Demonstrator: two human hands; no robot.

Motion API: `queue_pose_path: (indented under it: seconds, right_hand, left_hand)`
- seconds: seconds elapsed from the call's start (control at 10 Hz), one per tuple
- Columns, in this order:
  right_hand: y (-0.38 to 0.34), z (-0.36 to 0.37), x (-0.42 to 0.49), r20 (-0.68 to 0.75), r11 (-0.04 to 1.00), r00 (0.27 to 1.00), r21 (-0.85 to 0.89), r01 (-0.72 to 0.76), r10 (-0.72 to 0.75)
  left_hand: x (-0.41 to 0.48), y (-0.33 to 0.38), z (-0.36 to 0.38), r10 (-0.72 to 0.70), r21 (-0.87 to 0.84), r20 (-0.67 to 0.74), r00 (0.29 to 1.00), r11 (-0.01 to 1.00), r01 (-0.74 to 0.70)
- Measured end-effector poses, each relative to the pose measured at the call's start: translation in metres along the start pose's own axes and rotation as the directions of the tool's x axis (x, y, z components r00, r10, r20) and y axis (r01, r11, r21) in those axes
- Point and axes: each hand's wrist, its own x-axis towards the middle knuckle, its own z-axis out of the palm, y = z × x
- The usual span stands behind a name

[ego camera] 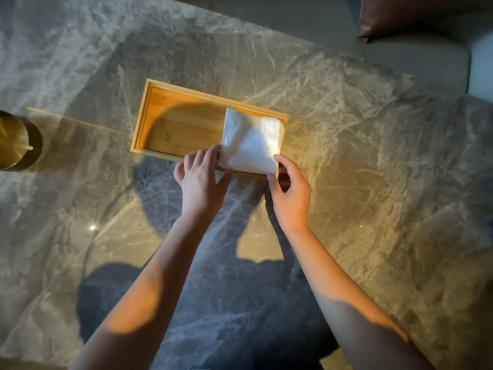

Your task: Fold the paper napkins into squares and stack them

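Observation:
A stack of white folded paper napkins (252, 141) lies in the right end of a shallow wooden tray (170, 124) on the grey marble table. The top napkin is a square and overhangs the tray's near rim. My left hand (201, 180) pinches the napkin's near left corner. My right hand (289, 192) grips its near right corner between thumb and fingers. Whether the hands hold one napkin or the whole stack is unclear.
A round brass container (16, 141) stands at the left edge of the table. Beyond the table's far edge are a grey sofa (416, 62) and a brown cushion (426, 14). My shadow falls across the table's near middle.

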Motion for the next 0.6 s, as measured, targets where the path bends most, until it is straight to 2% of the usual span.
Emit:
queue_pose_path:
  seconds: [0.2,0.5,0.6]
  right_hand:
    - [0.002,0.006,-0.013,0.118,0.999,0.993,-0.028,-0.017,0.020]
    - [0.002,0.003,-0.037,0.278,0.999,0.959,-0.021,-0.038,0.043]
    - [0.001,0.002,-0.046,0.260,0.999,0.965,0.014,0.029,-0.032]
  left_hand:
    - [-0.013,0.000,0.000,0.004,0.119,0.075,0.997,0.993,-0.013]
    - [-0.033,0.015,0.003,-0.019,0.082,0.238,0.971,0.997,0.000]
    - [-0.041,0.018,-0.001,-0.036,0.077,0.240,0.970,0.997,0.018]
